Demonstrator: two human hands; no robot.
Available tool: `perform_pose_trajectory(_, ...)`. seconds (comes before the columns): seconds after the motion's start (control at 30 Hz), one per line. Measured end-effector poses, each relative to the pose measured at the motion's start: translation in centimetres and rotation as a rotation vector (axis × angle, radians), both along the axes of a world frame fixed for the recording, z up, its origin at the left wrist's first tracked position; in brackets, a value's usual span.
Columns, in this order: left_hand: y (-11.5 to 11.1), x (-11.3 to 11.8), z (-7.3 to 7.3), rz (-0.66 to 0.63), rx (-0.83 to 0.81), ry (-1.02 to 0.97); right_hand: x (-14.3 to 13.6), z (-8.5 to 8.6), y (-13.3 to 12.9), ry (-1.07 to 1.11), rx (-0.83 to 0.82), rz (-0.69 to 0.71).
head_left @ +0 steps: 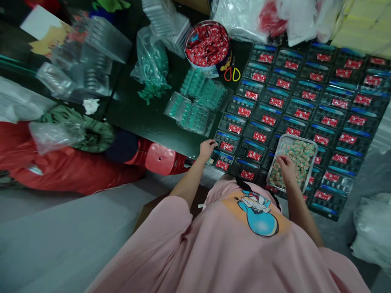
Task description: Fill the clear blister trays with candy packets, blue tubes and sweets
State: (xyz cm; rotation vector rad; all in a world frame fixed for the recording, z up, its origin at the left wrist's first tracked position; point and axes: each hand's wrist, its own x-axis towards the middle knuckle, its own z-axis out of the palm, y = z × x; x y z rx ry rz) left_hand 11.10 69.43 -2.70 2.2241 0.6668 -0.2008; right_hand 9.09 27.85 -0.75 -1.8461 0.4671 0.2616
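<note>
Rows of dark plastic trays (302,114), each with a blue item and a red patterned packet, cover the right part of the table. My left hand (207,149) is over the leftmost trays, its fingertips pinched on a small pale piece (215,143). A metal tray (312,162) full of small beige and green pieces (297,156) rests on top of the rows. Over this tray's left part is my right hand (286,165), fingers closed together at the pieces; whatever they hold is too small to make out.
A round tin of red packets (207,44), scissors (232,74), green-filled clear packs (195,116) and a bag of green pieces (152,61) stand beyond my left hand. Clear plastic trays (104,40) are farther left. A red stool (160,158) is beside the table edge.
</note>
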Motion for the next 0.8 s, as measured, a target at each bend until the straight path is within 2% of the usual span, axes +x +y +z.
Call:
perform_pose_trajectory(0.3,-0.6,0.4,0.4,-0.093,0.109,-0.003,-0.9,-0.5,-1.5,0.019,-0.013,-0.057)
perform_pose_trajectory(0.57,-0.3,1.0,-0.3,-0.138,0.198,0.023,-1.9,-0.5,-2.6,0.003,-0.004,-0.057)
perform_pose_trajectory(0.8,0.1,1.5,0.0,-0.103,0.248,0.073,-2.5,-0.5,-5.0,-0.017,-0.083,-0.150)
